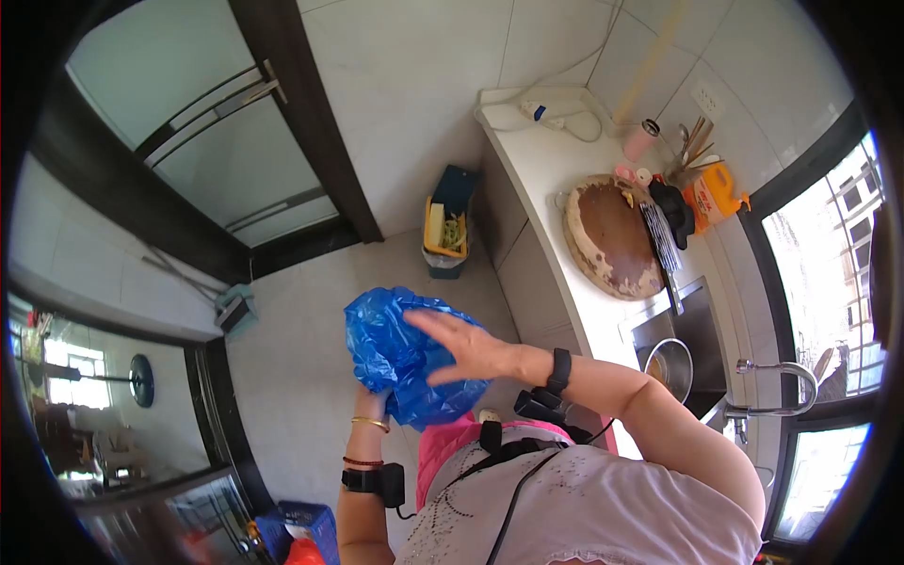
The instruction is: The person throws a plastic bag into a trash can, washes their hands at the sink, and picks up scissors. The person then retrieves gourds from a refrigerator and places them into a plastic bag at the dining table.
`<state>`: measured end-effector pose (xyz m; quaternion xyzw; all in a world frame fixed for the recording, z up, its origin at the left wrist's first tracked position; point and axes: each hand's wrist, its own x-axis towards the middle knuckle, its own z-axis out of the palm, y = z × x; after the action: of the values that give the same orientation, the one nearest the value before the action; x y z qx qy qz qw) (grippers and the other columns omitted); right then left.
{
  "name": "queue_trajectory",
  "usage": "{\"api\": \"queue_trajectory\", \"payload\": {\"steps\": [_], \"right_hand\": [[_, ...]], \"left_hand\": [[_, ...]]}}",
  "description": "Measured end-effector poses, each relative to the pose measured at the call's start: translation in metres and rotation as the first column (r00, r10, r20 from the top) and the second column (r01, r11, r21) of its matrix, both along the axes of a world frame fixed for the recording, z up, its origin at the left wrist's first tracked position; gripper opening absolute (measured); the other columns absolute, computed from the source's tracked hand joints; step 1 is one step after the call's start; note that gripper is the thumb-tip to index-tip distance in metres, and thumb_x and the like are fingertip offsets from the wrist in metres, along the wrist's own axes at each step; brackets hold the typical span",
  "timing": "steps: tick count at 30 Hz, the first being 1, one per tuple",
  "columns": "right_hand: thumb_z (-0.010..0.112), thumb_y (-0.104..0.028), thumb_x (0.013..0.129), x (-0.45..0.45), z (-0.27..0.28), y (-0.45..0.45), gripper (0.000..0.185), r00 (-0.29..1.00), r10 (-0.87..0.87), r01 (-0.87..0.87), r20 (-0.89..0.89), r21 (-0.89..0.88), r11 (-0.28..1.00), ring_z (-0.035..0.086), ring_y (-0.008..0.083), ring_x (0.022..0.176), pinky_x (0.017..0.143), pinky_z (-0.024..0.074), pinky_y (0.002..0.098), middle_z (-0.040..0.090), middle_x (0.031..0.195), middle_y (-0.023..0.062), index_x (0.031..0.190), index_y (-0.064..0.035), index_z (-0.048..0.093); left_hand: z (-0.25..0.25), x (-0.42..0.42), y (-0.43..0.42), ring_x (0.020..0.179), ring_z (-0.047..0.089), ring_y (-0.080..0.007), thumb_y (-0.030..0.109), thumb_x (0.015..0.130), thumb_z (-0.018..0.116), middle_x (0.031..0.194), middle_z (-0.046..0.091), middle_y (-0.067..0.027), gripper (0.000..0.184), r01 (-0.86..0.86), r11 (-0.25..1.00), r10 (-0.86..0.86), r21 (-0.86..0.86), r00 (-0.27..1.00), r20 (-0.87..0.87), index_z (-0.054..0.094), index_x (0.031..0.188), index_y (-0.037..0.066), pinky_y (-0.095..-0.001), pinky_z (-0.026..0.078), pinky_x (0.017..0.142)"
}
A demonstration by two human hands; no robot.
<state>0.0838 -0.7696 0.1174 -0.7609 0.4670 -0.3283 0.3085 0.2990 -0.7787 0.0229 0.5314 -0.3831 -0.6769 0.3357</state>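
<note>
A crumpled blue plastic bag (pixel 386 344) is held up in front of my body, above the floor. My left hand (pixel 373 403) is at the bag's lower left side; the plastic hides its fingers, but the bag is held up on that hand. Over the bag's right side is my right hand (pixel 466 347), its fingers spread apart and nothing gripped in them. Whether its fingertips touch the plastic I cannot tell.
An open bin (pixel 445 231) with scraps stands by the counter (pixel 527 141). On the counter are a round chopping board (pixel 612 235), a knife (pixel 673 287) and an orange bottle (pixel 716 193). A metal bowl (pixel 686 363) sits in the sink. A blue crate (pixel 315 527) is at lower left.
</note>
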Motion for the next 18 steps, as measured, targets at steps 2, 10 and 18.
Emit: {"api": "queue_trajectory", "payload": {"steps": [2, 10, 18], "right_hand": [[0.069, -0.019, 0.063, 0.001, -0.023, -0.023, 0.082, 0.977, 0.082, -0.061, -0.199, 0.107, 0.992, 0.034, 0.0311, 0.115, 0.092, 0.0341, 0.0349, 0.025, 0.131, 0.0170, 0.129, -0.0131, 0.021], [0.061, -0.021, 0.067, -0.026, -0.120, -0.083, 0.034, 0.896, -0.443, 0.260, 0.006, 0.803, 0.536, 0.059, 0.0270, 0.074, 0.071, 0.0455, 0.0336, 0.059, 0.078, 0.0195, 0.096, -0.0028, 0.057], [0.050, -0.017, 0.070, -0.039, -0.116, -0.158, 0.020, 0.786, -0.056, 0.463, -0.615, 0.527, 0.713, 0.059, 0.0308, 0.074, 0.066, 0.0477, 0.0388, 0.060, 0.078, 0.0165, 0.082, -0.0069, 0.062]], "left_hand": [[0.019, -0.020, -0.033, 0.092, 0.054, -0.0195, 0.001, 0.071, 0.056, 0.102, 0.055, -0.0097, 0.042, 0.094, 0.951, 0.020, 0.293, 0.931, -0.365, 0.047, 0.112, 0.003, -0.0331, 0.046, 0.080], [0.002, -0.049, -0.188, 0.082, 0.055, -0.0176, 0.011, 0.071, 0.061, 0.091, 0.058, -0.0040, 0.034, 0.443, 0.885, -0.431, 0.144, 0.896, -0.109, 0.053, 0.103, 0.003, -0.0306, 0.045, 0.075], [0.043, -0.027, -0.246, 0.084, 0.055, -0.0357, 0.023, 0.064, 0.068, 0.092, 0.057, -0.0191, 0.045, 0.724, 0.676, -0.552, -0.137, 0.621, 0.556, 0.050, 0.099, 0.000, -0.0359, 0.044, 0.074]]}}
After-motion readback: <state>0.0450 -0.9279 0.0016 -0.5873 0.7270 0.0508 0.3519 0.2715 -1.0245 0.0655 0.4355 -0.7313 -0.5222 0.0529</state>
